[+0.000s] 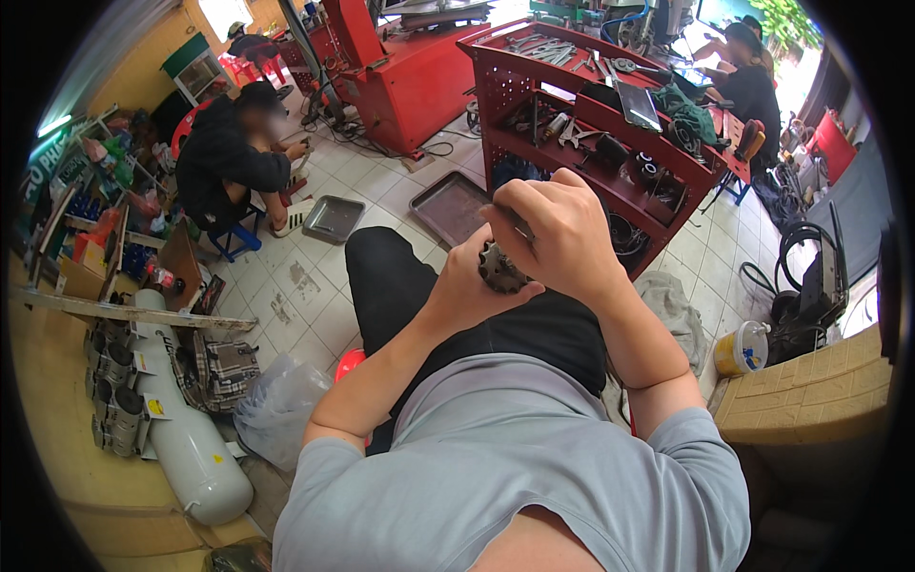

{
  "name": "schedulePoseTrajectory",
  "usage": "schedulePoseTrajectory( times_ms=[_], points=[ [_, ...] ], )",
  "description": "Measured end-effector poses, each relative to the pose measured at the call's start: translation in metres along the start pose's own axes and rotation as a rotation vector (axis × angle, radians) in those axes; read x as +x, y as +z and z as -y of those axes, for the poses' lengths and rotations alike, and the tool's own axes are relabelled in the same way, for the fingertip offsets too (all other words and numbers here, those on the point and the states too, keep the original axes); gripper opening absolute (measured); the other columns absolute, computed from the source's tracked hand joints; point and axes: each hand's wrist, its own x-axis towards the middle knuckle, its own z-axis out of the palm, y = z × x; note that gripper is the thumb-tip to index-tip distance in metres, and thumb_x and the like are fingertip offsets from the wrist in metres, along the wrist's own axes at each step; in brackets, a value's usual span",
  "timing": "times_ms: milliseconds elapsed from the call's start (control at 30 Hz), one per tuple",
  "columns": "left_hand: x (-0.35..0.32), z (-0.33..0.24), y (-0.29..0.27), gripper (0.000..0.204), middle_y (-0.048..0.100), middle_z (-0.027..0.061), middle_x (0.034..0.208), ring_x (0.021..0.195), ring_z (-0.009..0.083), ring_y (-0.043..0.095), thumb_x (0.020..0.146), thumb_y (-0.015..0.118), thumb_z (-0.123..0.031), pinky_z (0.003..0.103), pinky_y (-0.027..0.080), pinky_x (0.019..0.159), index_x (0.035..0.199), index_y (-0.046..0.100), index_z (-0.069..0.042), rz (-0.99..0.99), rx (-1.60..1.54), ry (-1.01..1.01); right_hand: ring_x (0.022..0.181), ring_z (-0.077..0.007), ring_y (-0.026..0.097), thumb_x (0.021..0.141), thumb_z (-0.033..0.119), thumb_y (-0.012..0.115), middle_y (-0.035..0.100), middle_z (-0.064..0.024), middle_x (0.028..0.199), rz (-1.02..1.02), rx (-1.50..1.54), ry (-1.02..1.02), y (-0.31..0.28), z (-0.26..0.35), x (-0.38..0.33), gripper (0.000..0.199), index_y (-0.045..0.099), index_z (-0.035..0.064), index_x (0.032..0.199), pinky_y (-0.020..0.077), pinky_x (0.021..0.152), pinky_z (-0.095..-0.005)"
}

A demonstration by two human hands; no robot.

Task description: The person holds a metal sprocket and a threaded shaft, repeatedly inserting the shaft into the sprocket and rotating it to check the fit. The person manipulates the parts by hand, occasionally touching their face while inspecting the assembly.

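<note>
Both hands close on a small dark toothed gear (499,269), held above the person's lap. The left hand (472,281) cups it from below and from the left, palm against its teeth, while the right hand (558,238) curls over the top with its fingers (519,205) bent down around it, so only part of the toothed rim shows between them.

Beyond the gear stands a red tool cart (591,143), its shelves loaded with wrenches and dark parts. On the tiled floor to the left of the cart lie two metal trays: a larger flat one (448,205) just beside it and a smaller one (334,217) farther left. Farther left again, a person in dark clothes (229,157) crouches on a low blue stool. Well to the left of the gear, a white cylinder tank (186,429) lies on the floor, and a yellow tub (742,348) sits on the floor to the gear's right.
</note>
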Motion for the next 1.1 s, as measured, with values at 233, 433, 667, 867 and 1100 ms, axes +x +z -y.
schedulePoseTrajectory(
  times_ms=[233,433,667,867,1100],
  points=[
    [0.001,0.003,0.002,0.066,0.066,0.0144,0.093,0.086,0.0267,0.067,0.066,0.084,-0.030,0.035,0.051,0.078,0.114,0.051,0.001,-0.034,0.019,0.075,0.053,-0.0209,0.053,0.077,0.014,0.072,0.055,-0.0025,0.061,0.003,-0.040,-0.002,0.000,0.000,0.000,0.015,0.057,0.0088,0.077,0.0342,0.054,-0.0329],
    [0.000,0.001,0.000,0.066,0.066,0.0140,0.093,0.086,0.0258,0.067,0.066,0.084,-0.030,0.035,0.051,0.078,0.114,0.051,0.001,-0.005,-0.012,-0.030,0.057,-0.0214,0.053,0.076,0.014,0.072,0.057,-0.0031,0.066,0.025,-0.043,-0.026,0.000,-0.003,-0.001,0.016,0.058,0.0081,0.078,0.0357,0.055,-0.0330],
    [0.000,0.005,0.000,0.066,0.066,0.0139,0.093,0.087,0.0252,0.067,0.066,0.085,-0.032,0.035,0.051,0.079,0.113,0.051,0.002,0.011,0.001,-0.008,0.058,-0.0222,0.053,0.075,0.012,0.072,0.059,-0.0038,0.068,0.029,0.046,-0.012,-0.001,-0.003,0.000,0.014,0.059,0.0075,0.079,0.0370,0.056,-0.0328],
    [0.001,0.009,0.002,0.067,0.066,0.0140,0.094,0.087,0.0247,0.066,0.066,0.085,-0.033,0.035,0.051,0.079,0.112,0.051,0.002,-0.013,0.006,0.073,0.057,-0.0222,0.054,0.074,0.011,0.072,0.060,-0.0037,0.068,0.021,0.068,-0.011,0.000,-0.004,-0.001,0.014,0.059,0.0073,0.079,0.0369,0.056,-0.0325],
    [0.002,0.009,0.002,0.066,0.066,0.0137,0.094,0.087,0.0249,0.066,0.066,0.085,-0.033,0.035,0.051,0.079,0.112,0.052,0.001,0.005,0.002,0.069,0.052,-0.0216,0.053,0.077,0.015,0.071,0.057,-0.0036,0.061,-0.031,0.111,-0.033,0.004,-0.006,0.000,0.016,0.058,0.0074,0.074,0.0355,0.053,-0.0321]
  ],
)
